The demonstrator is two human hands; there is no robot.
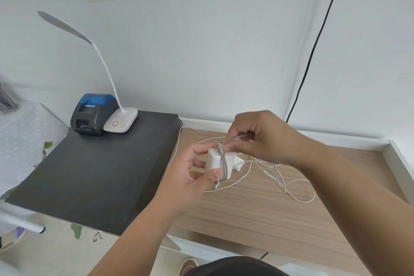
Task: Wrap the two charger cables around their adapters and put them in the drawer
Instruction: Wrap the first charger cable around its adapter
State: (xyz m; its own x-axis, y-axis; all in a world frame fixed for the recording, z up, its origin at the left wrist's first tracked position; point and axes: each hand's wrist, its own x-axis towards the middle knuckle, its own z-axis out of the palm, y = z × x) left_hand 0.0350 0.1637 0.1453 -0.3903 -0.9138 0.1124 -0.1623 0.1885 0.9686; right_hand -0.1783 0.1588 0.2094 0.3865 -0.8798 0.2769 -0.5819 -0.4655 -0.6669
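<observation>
Centrally, just below mid-frame, the left hand (190, 170) grips a white adapter (216, 163) above the desk (257, 208): thumb pressed on its lower front edge, fingers curled behind its left side. A grey-white cable (224, 163) runs in two close turns over the adapter's face, top to bottom, and its short free end pokes out below the thumb.

The right hand (262, 139), just right of and above the adapter, pinches the same cable between thumb and curled fingers, forming a small loop at the adapter's top edge. Fingertips touch the adapter's upper right corner.

A second adapter (238, 164), smaller, white, prongs showing, lies on the desk directly behind the held one, partly hidden by it. Loose white cable (291, 188) sprawls in tangled loops across the wood-grain surface to the right of centre; which strand belongs to which adapter cannot be told.

At left of frame a dark board (94, 175) carries a black and blue printer (94, 113) and a white lamp (121, 120), the lamp's base touching the printer's right side. A black cord (313, 51) runs down the wall at upper right.
</observation>
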